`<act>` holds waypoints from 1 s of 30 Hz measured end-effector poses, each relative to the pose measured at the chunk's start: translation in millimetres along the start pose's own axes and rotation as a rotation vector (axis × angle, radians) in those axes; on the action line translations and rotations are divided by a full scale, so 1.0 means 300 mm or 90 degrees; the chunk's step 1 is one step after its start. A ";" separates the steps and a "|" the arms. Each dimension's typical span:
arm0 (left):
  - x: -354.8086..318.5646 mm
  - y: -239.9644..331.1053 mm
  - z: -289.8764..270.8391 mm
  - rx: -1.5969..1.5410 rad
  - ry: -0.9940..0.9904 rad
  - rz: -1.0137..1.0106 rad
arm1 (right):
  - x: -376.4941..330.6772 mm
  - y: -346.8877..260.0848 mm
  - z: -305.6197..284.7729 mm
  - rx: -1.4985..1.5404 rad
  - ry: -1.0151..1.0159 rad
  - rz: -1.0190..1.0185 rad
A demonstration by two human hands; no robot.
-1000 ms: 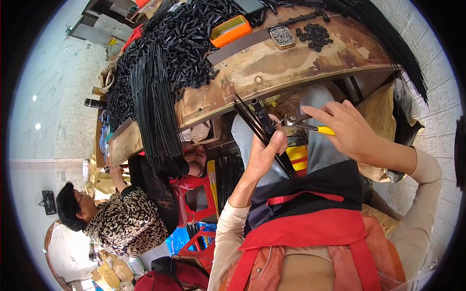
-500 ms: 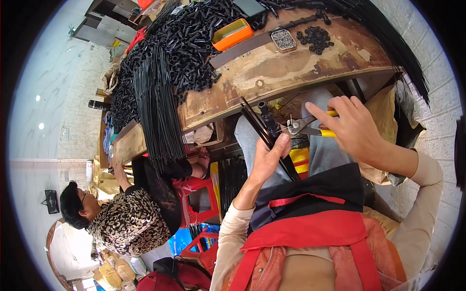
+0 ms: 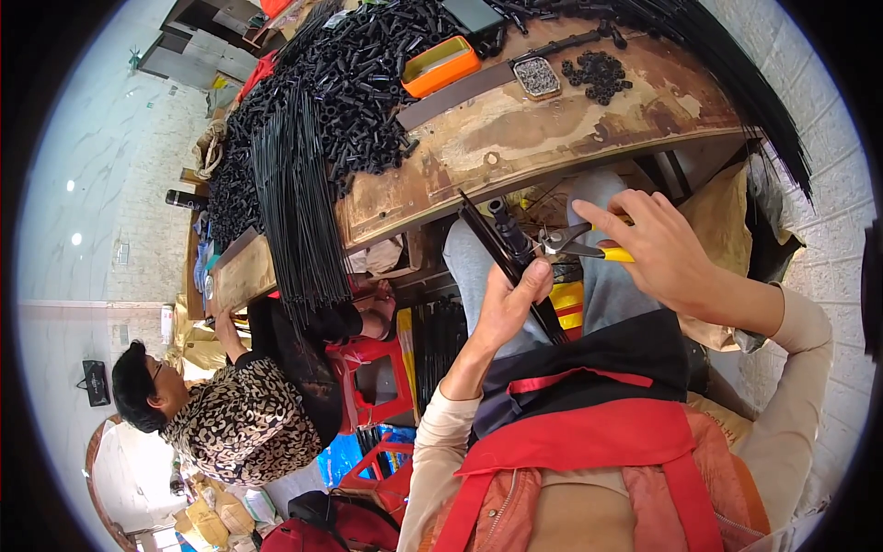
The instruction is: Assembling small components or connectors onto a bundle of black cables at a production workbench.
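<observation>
Over my lap, my left hand (image 3: 517, 299) is closed round a bundle of black rods (image 3: 485, 237) and a black tubular fitting (image 3: 509, 225) that lies along them. Its thumb presses near the fitting's lower end. My right hand (image 3: 658, 241) grips pliers (image 3: 589, 248) with yellow handles and short metal jaws. Those jaws meet the right side of the fitting, just above my left thumb. A thin wire-like piece seems to show at the jaws, too small to make out.
A worn wooden table (image 3: 478, 138) carries a heap of black fittings (image 3: 340, 74), long black rods (image 3: 299, 202), an orange box (image 3: 441, 66), a tray of small metal pieces (image 3: 537, 78) and black rings (image 3: 598, 75). At left a person (image 3: 244, 405) sits at the table near a red stool (image 3: 372, 382).
The pliers' handles have closed together, and my right hand has shifted slightly left. My left hand keeps its hold with hardly any movement.
</observation>
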State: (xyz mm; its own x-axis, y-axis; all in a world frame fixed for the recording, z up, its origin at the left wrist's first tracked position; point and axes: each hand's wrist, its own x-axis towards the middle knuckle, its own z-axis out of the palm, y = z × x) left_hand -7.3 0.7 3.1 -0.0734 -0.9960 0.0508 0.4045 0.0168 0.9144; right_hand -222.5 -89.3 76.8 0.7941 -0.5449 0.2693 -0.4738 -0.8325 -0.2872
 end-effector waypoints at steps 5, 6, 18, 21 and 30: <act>-0.007 0.003 -0.007 -0.005 -0.036 0.012 | 0.005 0.005 -0.005 -0.004 -0.051 -0.002; -0.006 0.006 -0.005 -0.004 -0.020 0.000 | 0.005 0.013 -0.005 -0.004 -0.052 0.000; -0.036 0.000 -0.024 -0.151 -0.086 -0.066 | -0.015 -0.014 -0.082 0.250 -0.160 -0.006; -0.013 0.000 0.008 -0.032 0.047 -0.043 | 0.004 0.019 -0.024 0.099 0.059 -0.113; -0.049 0.034 0.017 -0.139 -0.014 -0.024 | 0.033 -0.025 -0.142 0.743 -0.660 0.358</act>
State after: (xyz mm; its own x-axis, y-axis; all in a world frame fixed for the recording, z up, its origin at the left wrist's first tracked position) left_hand -6.6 15.9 13.7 -0.1103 -0.9935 0.0294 0.5887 -0.0415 0.8073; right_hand -227.2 -92.9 120.8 0.7600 -0.0393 -0.6488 -0.6282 0.2116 -0.7487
